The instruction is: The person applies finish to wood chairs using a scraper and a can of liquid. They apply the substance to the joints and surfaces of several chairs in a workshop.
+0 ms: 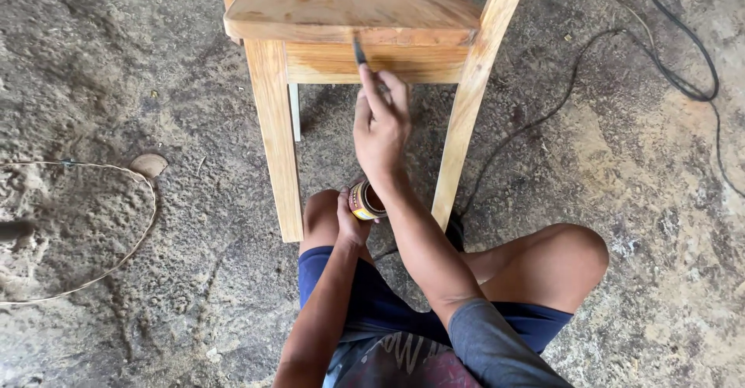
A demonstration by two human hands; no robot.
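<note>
A bare wooden chair (pixel 341 8) stands on the ground in front of me, seen from its front. My right hand (pixel 380 124) is raised and grips a thin dark brush (pixel 359 51). The brush tip touches the front rail just under the seat edge. Below it, my left hand (pixel 351 221) holds a small open tin can (pixel 365 200) with a coloured label, close to my left knee. My right forearm partly hides the can. I sit on the ground with both knees bent.
The chair's front legs (pixel 275 140) stand either side of my hands. Black cables (pixel 660 54) run over the rough ground at the right. A thin pale cord (pixel 116 225) loops at the left beside a small round wooden offcut (pixel 147 164).
</note>
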